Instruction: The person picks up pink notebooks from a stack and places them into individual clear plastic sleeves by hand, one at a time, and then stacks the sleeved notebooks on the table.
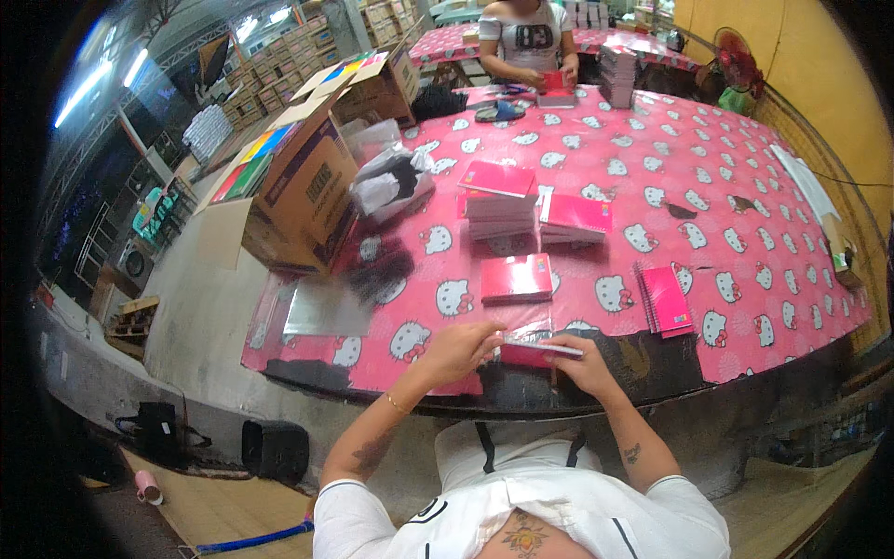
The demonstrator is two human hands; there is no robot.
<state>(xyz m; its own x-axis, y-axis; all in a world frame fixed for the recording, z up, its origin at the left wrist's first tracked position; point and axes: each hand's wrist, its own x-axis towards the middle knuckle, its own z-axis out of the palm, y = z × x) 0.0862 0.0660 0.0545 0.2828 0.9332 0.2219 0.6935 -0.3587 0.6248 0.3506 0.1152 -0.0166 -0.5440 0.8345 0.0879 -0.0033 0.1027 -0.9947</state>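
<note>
Pink cat-print tablecloth (773, 312) spreads before us. At its near edge, our right hand (589, 366) grips a pink notebook (533, 351), seemingly to steady it; our left hand (466, 349) curls at its left end, whether gripping we cannot tell. Just beyond sits a small notebook pile (516, 279), perhaps for easy reach; taller notebook stacks (500, 212) stand farther; spiral notebooks (665, 298) lie right.
</note>
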